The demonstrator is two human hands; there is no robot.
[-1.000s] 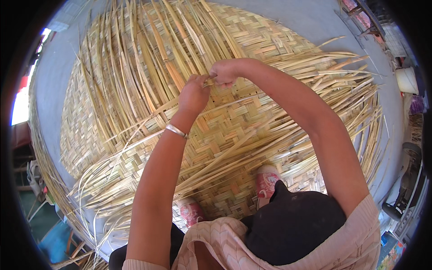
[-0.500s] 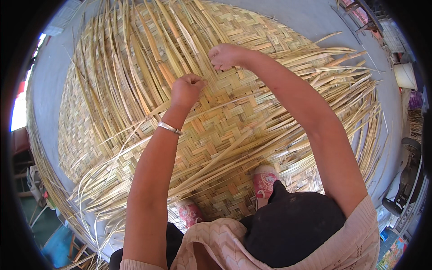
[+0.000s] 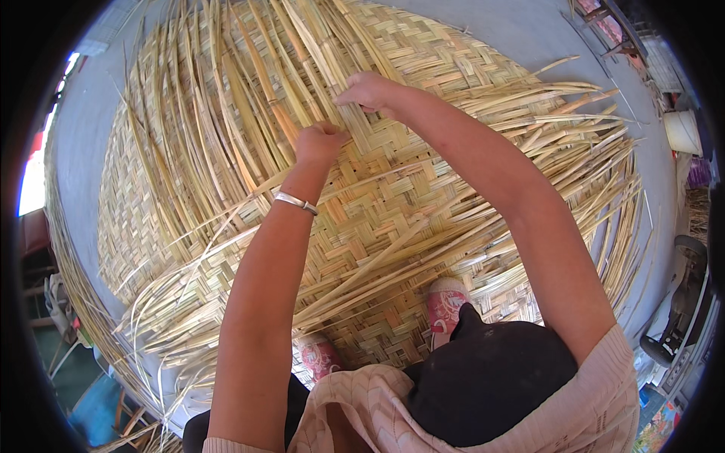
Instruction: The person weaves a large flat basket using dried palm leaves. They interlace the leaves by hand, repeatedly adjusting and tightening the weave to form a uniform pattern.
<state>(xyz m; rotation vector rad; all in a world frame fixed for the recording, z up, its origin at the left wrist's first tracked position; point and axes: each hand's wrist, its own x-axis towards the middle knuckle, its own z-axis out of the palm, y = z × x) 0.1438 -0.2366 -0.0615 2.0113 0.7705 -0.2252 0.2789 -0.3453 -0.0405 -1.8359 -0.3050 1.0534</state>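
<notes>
A large woven reed mat [image 3: 362, 215] lies spread under me, its flat strips crossing in a diagonal pattern. My left hand [image 3: 320, 142] is closed, thumb and fingers pinched together on a reed strip at the edge of the weave. Just beyond it and to the right, my right hand [image 3: 368, 92] also pinches a strip, its fingertips pointing left. The loose reed strips [image 3: 268, 90] run away from both hands toward the far edge, lying over the finished weave. Exactly which strip each hand grips is partly hidden by the fingers.
More unwoven strips [image 3: 574, 151] fan out to the right, and others [image 3: 174, 332] bend out at the near left. My pink shoes [image 3: 447, 302] stand on the mat. A grey floor [image 3: 521, 38] surrounds it. At the right are a white bucket [image 3: 682, 132] and a dark wheeled object [image 3: 680, 302].
My right hand has moved a little left, closer to my left hand. The left hand has shifted slightly right, and its fingers have closed further.
</notes>
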